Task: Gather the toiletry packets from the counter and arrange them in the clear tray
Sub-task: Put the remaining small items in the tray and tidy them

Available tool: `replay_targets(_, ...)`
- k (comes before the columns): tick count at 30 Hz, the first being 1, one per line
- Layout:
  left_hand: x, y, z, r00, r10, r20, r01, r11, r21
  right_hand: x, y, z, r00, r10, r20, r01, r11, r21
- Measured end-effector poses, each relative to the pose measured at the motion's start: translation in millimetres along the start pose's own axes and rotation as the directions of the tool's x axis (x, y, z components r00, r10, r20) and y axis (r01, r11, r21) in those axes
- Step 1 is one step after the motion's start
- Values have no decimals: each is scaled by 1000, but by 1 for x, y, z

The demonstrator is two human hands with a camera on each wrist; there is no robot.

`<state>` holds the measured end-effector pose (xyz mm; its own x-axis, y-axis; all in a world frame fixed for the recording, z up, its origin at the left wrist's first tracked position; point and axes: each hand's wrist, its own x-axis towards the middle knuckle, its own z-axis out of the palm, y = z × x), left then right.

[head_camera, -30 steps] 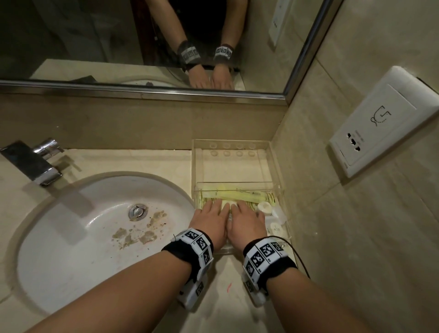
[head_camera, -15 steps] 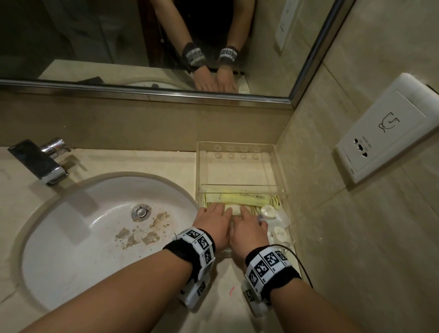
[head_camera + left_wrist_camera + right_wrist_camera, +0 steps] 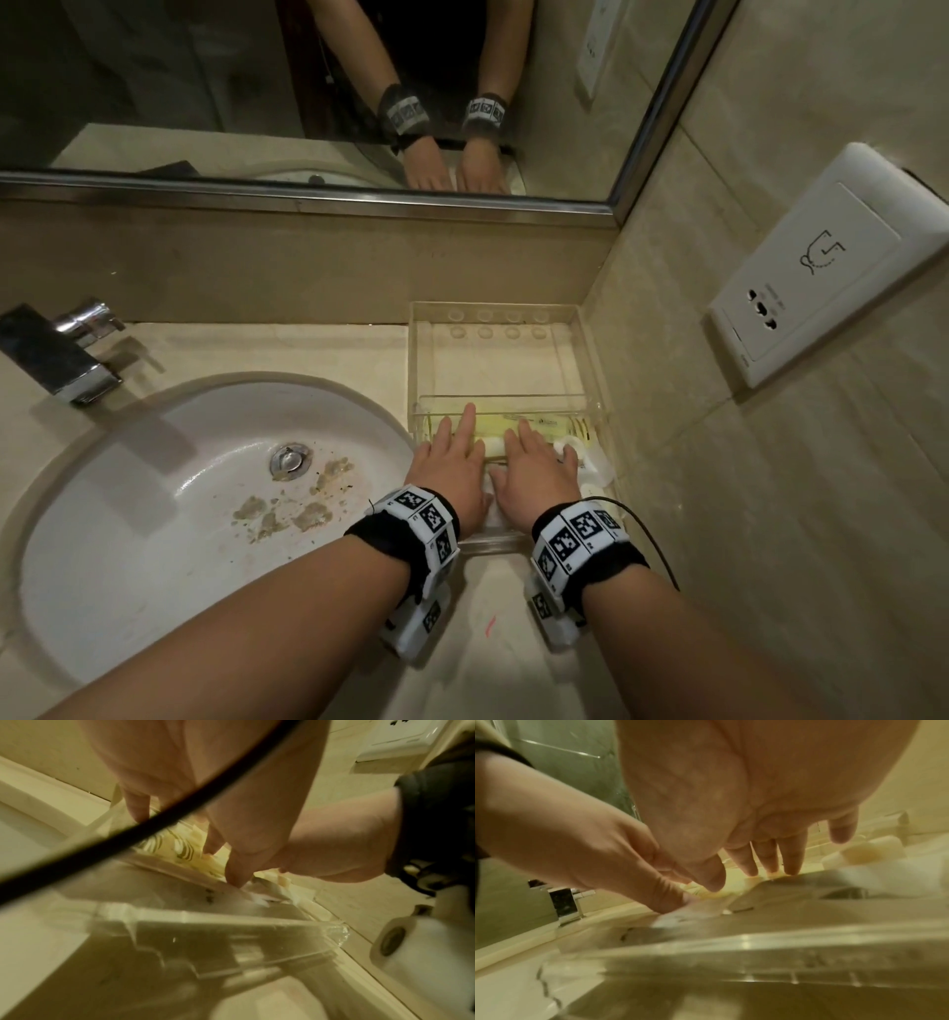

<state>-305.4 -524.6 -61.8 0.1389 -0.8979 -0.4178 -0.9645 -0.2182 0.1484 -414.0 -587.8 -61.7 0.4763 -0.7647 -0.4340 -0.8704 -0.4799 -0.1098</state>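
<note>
A clear tray (image 3: 590,360) stands on the counter in the corner by the right wall. Yellow toiletry packets (image 3: 544,424) lie flat in its near compartment, with small white bottles (image 3: 590,460) at the right end. My left hand (image 3: 452,452) and right hand (image 3: 534,462) lie side by side, palms down, fingers straight, pressing on the packets. In the left wrist view my left fingertips (image 3: 236,880) touch the yellow packets (image 3: 180,845) inside the clear tray wall (image 3: 231,923). In the right wrist view my right fingers (image 3: 770,858) reach down onto the packets (image 3: 718,894).
A white sink basin (image 3: 179,488) with brown residue lies left of the tray, a chrome faucet (image 3: 56,354) behind it. A mirror (image 3: 308,92) runs along the back wall. A white wall socket (image 3: 832,262) sits on the right wall.
Both hands have slid slightly farther into the tray, fingers stretching out straighter over the yellow packets. The head view has shifted a little.
</note>
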Motion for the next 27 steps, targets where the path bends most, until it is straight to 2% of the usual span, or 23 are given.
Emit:
replay_targets(2,-2,3,-8,1000,-4,7,4,1000,2,-1,3,-2,1000,-18,-8,18,999,26)
replay_targets(5,-13,11,-16,995,-7,-97,7,1000,-4,-13,10,-3,986,6,-167,13,994,109)
replay_targets(7,-21,14,-13,989,59,-139,-53,998,43,-29,13,1,970,16,-241,19,989,143)
replay_targets(9,-26,15,-3,993,107,-51,-103,992,79,-42,15,13,974,-16,-226,48,990,133)
replay_targets(11,-25,12,5,994,103,38,-106,991,83,-44,16,20,983,-29,-179,55,988,142)
replay_targets(14,-18,10,11,993,89,71,-96,991,93,-40,16,14,991,-43,-125,60,989,134)
replay_targets(18,-24,13,11,995,72,65,-79,991,106,-46,16,9,989,-22,-147,44,988,147)
replay_targets(21,-35,13,13,991,136,11,-136,983,122,-62,9,19,978,-34,-205,59,991,121)
replay_targets(27,-35,9,12,989,142,41,-145,985,89,-65,2,30,992,-31,-119,45,992,121)
